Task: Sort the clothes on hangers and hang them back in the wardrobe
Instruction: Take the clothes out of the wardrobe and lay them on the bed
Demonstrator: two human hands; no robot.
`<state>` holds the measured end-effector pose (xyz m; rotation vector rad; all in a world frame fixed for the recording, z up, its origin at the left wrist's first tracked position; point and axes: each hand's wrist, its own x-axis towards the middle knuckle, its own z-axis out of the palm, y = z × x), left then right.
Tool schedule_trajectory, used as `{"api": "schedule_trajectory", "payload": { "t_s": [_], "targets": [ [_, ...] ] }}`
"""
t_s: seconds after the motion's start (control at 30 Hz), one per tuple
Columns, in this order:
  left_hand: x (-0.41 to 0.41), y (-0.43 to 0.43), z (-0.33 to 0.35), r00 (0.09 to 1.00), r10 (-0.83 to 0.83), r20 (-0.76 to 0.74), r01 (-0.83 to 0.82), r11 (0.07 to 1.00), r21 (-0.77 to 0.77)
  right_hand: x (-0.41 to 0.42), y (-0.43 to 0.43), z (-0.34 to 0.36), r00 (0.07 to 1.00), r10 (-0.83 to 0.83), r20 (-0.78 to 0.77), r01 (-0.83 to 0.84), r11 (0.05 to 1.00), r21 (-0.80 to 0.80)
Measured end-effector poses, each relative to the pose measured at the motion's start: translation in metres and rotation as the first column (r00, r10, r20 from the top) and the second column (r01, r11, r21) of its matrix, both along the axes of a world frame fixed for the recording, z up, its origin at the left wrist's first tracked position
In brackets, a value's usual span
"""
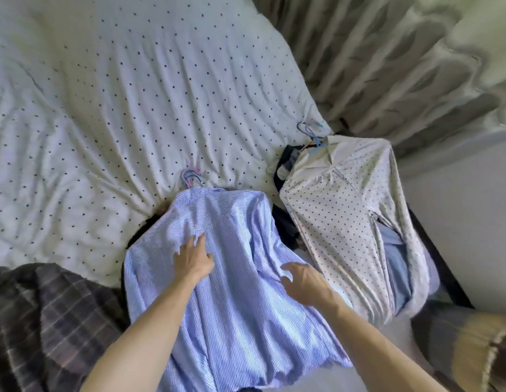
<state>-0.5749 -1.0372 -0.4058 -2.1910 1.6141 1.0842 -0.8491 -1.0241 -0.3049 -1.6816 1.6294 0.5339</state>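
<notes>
A blue striped shirt (232,306) lies back-up on the bed on a pile of hung clothes, its pink and blue hanger hooks (190,176) sticking out past the collar. My left hand (193,257) rests flat on the shirt's upper back with straight fingers. My right hand (305,282) hovers over the shirt's right side, fingers loosely spread, holding nothing. To the right lies a second pile topped by a white dotted shirt (345,210) with blue hanger hooks (309,130); blue and dark garments show beneath it.
The bed carries a white dotted duvet (118,94). A dark plaid blanket (42,329) lies at the lower left. Grey curtains (387,58) hang at the upper right, beside pale floor (467,222). No wardrobe is in view.
</notes>
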Motion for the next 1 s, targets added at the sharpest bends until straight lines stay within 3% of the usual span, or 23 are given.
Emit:
{"api": "schedule_trajectory", "payload": {
  "t_s": [0.17,0.27,0.37,0.53,0.67,0.87,1.0],
  "targets": [
    [-0.073,0.055,0.076,0.976,-0.194,-0.094,0.194,0.981,-0.012,-0.049,0.051,0.068,0.993,-0.087,0.085,0.101,0.979,-0.176],
    [-0.124,0.074,0.117,0.935,-0.32,-0.15,0.301,0.943,-0.139,-0.092,0.1,0.103,0.983,-0.127,0.133,0.163,0.938,-0.305],
    [-0.175,0.088,0.15,0.861,-0.5,-0.096,0.462,0.846,-0.266,-0.142,0.159,0.129,0.961,-0.221,0.169,0.274,0.85,-0.45],
    [-0.276,0.118,0.212,0.645,-0.761,0.076,0.73,0.582,-0.359,-0.226,0.278,0.164,0.848,-0.485,0.212,0.504,0.616,-0.605],
    [-0.365,0.156,0.244,0.404,-0.896,0.187,0.86,0.301,-0.413,-0.277,0.385,0.185,0.677,-0.712,0.187,0.637,0.44,-0.633],
    [-0.506,0.261,0.294,0.09,-0.969,0.231,0.849,-0.047,-0.527,-0.323,0.536,0.212,0.419,-0.881,0.219,0.694,0.156,-0.702],
    [-0.584,0.344,0.32,-0.168,-0.957,0.235,0.774,-0.275,-0.571,-0.333,0.624,0.22,0.176,-0.951,0.256,0.683,-0.07,-0.727]
  ]
}}
